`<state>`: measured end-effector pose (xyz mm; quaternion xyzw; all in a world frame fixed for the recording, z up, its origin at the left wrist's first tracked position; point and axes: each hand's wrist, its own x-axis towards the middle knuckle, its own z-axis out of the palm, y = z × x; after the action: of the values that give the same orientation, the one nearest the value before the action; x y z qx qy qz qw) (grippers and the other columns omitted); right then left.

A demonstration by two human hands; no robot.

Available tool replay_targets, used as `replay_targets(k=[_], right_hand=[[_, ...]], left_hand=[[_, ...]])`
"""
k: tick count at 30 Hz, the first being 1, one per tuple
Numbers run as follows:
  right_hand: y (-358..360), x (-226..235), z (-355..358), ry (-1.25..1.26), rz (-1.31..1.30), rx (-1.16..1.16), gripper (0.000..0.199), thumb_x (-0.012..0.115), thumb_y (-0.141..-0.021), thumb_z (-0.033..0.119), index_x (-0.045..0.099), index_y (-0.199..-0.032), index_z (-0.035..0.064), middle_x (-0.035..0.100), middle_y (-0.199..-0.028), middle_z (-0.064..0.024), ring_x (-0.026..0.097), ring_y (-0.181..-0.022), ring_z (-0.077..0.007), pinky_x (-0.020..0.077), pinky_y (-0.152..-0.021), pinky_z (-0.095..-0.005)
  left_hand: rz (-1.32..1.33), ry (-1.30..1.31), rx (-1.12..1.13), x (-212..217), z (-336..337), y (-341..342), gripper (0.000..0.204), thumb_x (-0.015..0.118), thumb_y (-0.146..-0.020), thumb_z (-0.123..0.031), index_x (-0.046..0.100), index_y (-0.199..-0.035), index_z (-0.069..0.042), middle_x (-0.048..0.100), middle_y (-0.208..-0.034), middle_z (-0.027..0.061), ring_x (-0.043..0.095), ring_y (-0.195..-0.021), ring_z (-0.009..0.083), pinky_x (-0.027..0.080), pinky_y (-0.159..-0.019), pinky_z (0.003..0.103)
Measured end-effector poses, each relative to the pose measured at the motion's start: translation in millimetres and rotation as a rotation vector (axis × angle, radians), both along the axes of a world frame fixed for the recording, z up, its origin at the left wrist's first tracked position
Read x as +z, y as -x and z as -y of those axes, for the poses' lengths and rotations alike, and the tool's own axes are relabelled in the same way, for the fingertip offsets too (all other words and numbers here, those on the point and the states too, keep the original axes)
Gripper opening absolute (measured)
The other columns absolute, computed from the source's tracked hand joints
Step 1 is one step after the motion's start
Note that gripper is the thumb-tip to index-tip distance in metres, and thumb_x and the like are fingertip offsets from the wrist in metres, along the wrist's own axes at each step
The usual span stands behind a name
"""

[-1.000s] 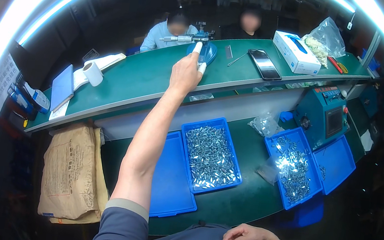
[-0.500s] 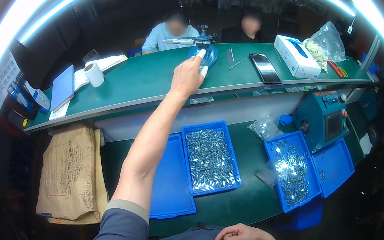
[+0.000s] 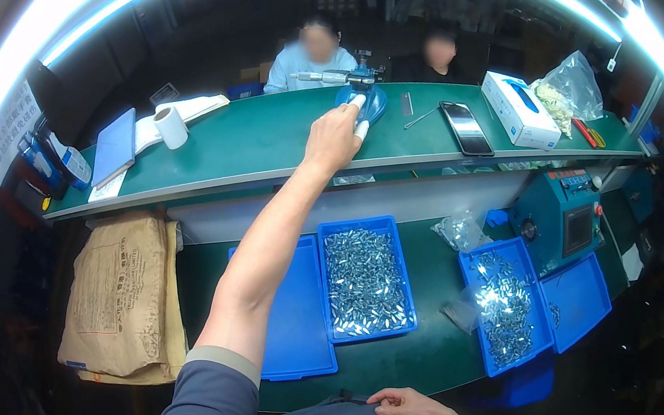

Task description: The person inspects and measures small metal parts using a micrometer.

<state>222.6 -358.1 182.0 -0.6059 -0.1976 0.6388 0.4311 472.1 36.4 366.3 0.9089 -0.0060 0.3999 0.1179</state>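
Green shelf (image 3: 256,142) up high has a small blue dish (image 3: 366,102) on it. Left hand (image 3: 335,135) has moved closer and now pinches the dish's edge. Right hand (image 3: 404,404) stays loosely curled, empty, resting on the shirt.

A small blue dish (image 3: 373,105) sits on the raised green shelf (image 3: 256,142).

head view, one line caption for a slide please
Left hand reaches up to a blue dish on the green shelf; right hand rests at the person's chest.
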Motion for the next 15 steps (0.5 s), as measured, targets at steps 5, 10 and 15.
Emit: replay_targets(k=[5,10,15], right_hand=[[3.4,2.1,1.6,0.017,0.071,-0.074,0.048,0.072,-0.091,0.031,0.060,-0.131,0.0084,0.064,-0.105,-0.0027,0.059,-0.092,-0.0104,0.0467,-0.086,-0.0247],[10.8,13.4,22.1,0.087,0.178,-0.038,0.048,0.070,-0.091,0.037,0.062,-0.130,0.0094,0.066,-0.113,-0.0072,0.060,-0.100,-0.0127,0.0477,-0.093,-0.0275],[0.9,21.9,44.7,0.256,0.076,0.084,0.044,0.067,-0.094,0.029,0.060,-0.131,0.0062,0.066,-0.117,-0.0081,0.061,-0.104,-0.0143,0.0464,-0.096,-0.0305]], left_hand=[[-0.026,0.015,-0.019,0.0,-0.7,2.0,0.038,0.067,-0.082,-0.010,0.060,-0.118,0.000,0.067,-0.095,0.0185,0.067,-0.089,0.0357,0.054,-0.078,0.044],[0.000,0.038,-0.027,-0.3,2.8,2.1,0.037,0.066,-0.085,-0.012,0.060,-0.119,0.001,0.067,-0.094,0.0169,0.066,-0.087,0.0347,0.053,-0.078,0.044],[0.007,0.044,-0.023,1.8,-2.0,5.6,0.039,0.066,-0.085,-0.012,0.059,-0.122,-0.001,0.067,-0.095,0.0170,0.066,-0.089,0.0355,0.053,-0.079,0.045]])
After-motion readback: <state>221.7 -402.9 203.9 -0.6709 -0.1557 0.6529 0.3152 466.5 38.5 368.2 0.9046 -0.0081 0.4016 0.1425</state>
